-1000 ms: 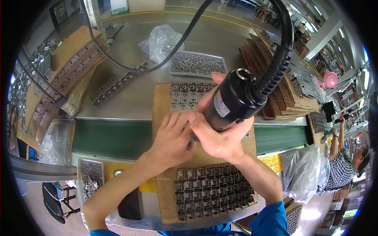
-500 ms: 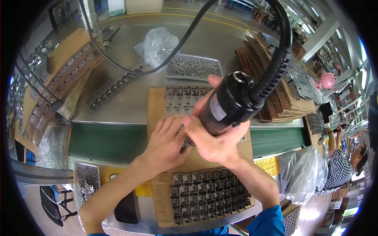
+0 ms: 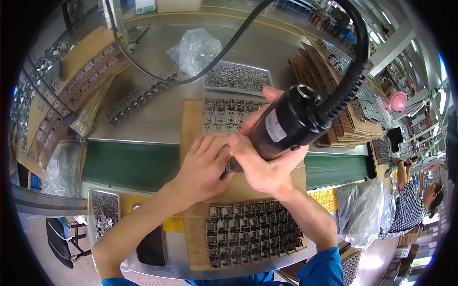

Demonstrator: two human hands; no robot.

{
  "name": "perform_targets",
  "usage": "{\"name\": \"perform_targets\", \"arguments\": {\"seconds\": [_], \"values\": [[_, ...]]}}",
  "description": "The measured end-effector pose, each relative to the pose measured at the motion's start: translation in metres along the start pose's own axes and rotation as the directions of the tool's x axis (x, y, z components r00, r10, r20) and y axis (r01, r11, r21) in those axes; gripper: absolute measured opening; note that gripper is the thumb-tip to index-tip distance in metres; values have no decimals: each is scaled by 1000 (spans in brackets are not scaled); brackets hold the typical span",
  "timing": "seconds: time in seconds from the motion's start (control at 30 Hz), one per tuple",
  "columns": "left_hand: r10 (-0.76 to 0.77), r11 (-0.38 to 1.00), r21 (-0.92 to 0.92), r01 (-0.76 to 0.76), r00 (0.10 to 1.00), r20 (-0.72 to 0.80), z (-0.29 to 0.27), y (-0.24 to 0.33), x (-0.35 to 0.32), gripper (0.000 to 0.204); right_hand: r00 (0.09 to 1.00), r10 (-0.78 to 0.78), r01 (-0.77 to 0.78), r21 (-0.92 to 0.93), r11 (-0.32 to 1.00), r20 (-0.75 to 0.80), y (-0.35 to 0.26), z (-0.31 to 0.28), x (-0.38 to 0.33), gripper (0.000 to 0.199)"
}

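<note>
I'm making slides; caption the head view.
Right hand grips a black corded tool, left hand beside it, over cardboard.

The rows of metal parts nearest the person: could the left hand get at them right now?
Probably yes: the left hand is just beyond those rows, with just cardboard between, though it seems busy beside the black tool.

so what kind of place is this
Most likely a factory assembly line: what looks like a green conveyor belt crosses the bench, small metal parts sit in rows on cardboard, and the right hand grips a corded power tool.
</note>
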State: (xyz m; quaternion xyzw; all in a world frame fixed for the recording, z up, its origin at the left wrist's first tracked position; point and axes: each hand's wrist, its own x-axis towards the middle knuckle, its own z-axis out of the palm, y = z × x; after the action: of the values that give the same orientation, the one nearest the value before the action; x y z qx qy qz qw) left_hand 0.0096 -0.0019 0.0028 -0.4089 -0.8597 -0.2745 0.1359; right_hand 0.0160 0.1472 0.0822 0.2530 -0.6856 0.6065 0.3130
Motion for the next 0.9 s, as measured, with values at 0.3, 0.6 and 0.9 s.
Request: {"name": "perform_targets", "arguments": {"seconds": [0.3, 0.6, 0.9], "values": [[-27, 992, -124, 18, 997, -72, -19, 4, -8, 50, 986, 137, -121, 155, 980, -94, -10, 7, 1, 73], [-23, 998, -57, 17, 993, -112, -11, -5, -16, 49, 986, -88, 103, -105, 989, 142, -7, 18, 0, 76], [-12, 997, -77, 4, 994, -113, -11, -5, -13, 39, 994, 113, -113, 69, 991, 4, -7, 20, 0, 78]]}}
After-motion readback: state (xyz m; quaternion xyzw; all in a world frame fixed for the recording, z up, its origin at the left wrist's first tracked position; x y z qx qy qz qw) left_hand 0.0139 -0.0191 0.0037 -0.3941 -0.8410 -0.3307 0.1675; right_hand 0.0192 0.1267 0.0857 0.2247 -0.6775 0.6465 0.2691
